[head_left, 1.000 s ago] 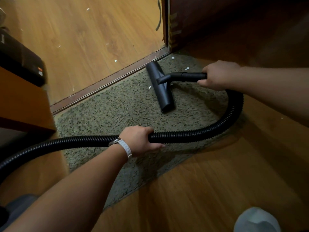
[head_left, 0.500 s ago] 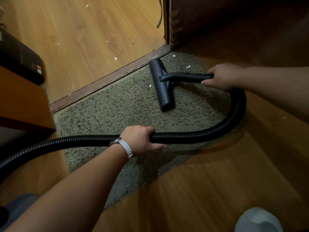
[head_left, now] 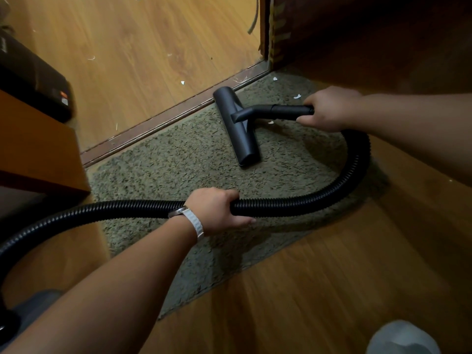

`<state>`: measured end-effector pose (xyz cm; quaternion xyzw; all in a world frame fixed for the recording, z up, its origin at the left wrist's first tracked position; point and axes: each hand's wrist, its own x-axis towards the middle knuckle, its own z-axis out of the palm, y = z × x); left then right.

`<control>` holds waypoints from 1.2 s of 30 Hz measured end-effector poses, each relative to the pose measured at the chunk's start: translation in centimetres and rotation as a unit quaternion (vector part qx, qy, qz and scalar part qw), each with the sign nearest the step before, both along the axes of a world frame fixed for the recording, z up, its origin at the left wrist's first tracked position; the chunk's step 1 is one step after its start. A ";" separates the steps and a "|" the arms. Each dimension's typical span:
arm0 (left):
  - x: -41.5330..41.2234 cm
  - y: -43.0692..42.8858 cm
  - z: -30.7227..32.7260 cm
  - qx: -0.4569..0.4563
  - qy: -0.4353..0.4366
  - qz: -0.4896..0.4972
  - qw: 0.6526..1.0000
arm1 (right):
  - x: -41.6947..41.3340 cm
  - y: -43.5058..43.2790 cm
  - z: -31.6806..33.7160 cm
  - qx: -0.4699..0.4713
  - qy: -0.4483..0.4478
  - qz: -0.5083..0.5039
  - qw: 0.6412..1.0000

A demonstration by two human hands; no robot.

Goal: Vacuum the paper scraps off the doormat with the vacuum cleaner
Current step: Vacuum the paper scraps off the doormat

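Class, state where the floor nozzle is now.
Head view: the floor nozzle lies on the doormat, upper right, its far end by the threshold, left of the right hand.

No wording, brand or number can be read anywhere in this view. A dark box at the left edge of the floor carries a small orange-and-white sticker on its near corner, its print too small and blurred to make out. A faint pale marking on the box's top, at the frame's left border, is equally illegible.
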<state>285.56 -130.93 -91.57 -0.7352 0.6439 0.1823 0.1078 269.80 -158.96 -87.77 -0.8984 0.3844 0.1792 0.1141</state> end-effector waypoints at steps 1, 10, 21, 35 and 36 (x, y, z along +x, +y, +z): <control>0.0 0.0 0.0 0.000 0.001 -0.001 1.000 | 0.2 0.1 0.0 -0.001 -0.001 0.002 1.000; 0.2 0.1 0.4 0.014 -0.007 -0.005 1.000 | 1.7 1.2 -0.1 -0.015 -0.013 0.028 0.999; -1.3 -0.6 0.5 0.013 -0.015 -0.017 1.000 | -2.2 1.3 0.5 0.019 -0.015 0.048 0.999; -4.7 -5.4 -0.2 -0.026 0.032 -0.008 0.999 | -11.5 -2.8 1.9 0.017 -0.006 -0.113 0.993; -4.8 -5.5 -0.3 -0.024 0.033 -0.010 0.999 | -11.7 -2.8 1.7 0.026 -0.007 -0.114 0.993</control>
